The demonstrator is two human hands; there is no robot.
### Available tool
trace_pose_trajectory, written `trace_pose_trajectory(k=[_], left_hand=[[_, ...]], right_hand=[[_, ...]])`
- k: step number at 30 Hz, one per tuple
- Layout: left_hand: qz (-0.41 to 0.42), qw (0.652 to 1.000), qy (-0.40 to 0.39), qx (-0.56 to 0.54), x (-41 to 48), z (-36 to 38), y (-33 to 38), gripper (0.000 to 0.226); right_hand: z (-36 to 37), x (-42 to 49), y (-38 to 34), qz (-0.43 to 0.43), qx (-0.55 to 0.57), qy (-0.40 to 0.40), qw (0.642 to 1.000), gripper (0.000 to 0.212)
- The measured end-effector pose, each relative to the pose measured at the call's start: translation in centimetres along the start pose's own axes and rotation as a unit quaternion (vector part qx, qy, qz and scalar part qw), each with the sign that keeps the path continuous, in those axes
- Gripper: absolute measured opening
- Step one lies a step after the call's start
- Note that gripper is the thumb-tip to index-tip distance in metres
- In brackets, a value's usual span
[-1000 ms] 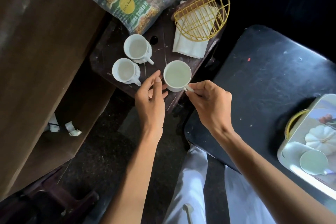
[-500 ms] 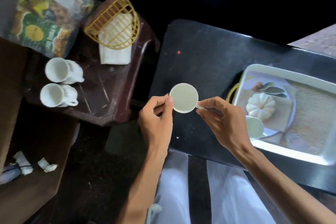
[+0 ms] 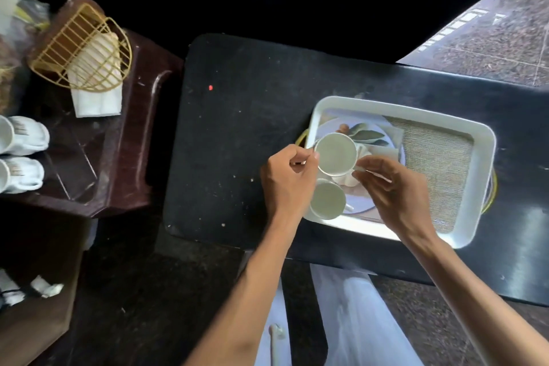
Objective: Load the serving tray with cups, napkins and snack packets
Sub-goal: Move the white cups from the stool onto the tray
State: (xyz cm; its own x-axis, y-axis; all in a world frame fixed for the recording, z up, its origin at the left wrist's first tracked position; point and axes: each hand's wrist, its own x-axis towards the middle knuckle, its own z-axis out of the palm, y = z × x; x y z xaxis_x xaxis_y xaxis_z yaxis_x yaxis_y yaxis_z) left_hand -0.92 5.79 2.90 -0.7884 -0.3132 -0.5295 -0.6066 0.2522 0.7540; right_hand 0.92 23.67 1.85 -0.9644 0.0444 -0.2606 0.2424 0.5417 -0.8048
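A white cup (image 3: 336,154) hangs over the left end of the white serving tray (image 3: 481,175), which lies on a black table (image 3: 243,140). My right hand (image 3: 392,190) pinches the cup's handle. My left hand (image 3: 288,184) steadies its rim with the fingertips. A second white cup (image 3: 326,200) stands in the tray just below it, at the near left corner. Two more white cups (image 3: 20,154) sit on the dark brown stool (image 3: 127,140) at the far left. White napkins (image 3: 95,95) lie under a yellow wire holder (image 3: 80,50) there. A snack packet (image 3: 12,36) shows at the left edge.
The tray's floor carries a printed picture with a pumpkin and a woven mat pattern (image 3: 430,166); its right half holds nothing. A gap separates the stool from the black table. My white-trousered legs (image 3: 350,321) are below the table's near edge. Speckled floor (image 3: 499,38) lies at the top right.
Both hands have carried the cup rightward from the brown stool, across the gap and the black table, to above the tray's left end. The view has swung right with them.
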Motion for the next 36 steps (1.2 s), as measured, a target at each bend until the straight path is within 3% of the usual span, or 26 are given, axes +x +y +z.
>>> trace_pose_trajectory(k=[12,27,32,36], left_hand=[[-0.012,0.997,0.011,0.077,1.2,2.5,-1.8,0.008],[-0.031,0.997,0.009,0.073,0.7,2.7,-3.2,0.008],[-0.023,0.998,-0.006,0.059,0.3,2.1,-2.8,0.008],[0.008,0.998,0.008,0.056,0.2,0.4,-2.6,0.023]], right_hand=[[0.7,2.1,4.1,-0.003,0.003,-0.039,0.999,0.017],[0.8,2.4,5.4,0.006,0.020,-0.078,0.997,0.017],[0.4,2.4,4.3,-0.013,-0.018,-0.086,0.996,0.030],[0.2,2.2,2.2,-0.028,-0.053,-0.071,0.996,0.044]])
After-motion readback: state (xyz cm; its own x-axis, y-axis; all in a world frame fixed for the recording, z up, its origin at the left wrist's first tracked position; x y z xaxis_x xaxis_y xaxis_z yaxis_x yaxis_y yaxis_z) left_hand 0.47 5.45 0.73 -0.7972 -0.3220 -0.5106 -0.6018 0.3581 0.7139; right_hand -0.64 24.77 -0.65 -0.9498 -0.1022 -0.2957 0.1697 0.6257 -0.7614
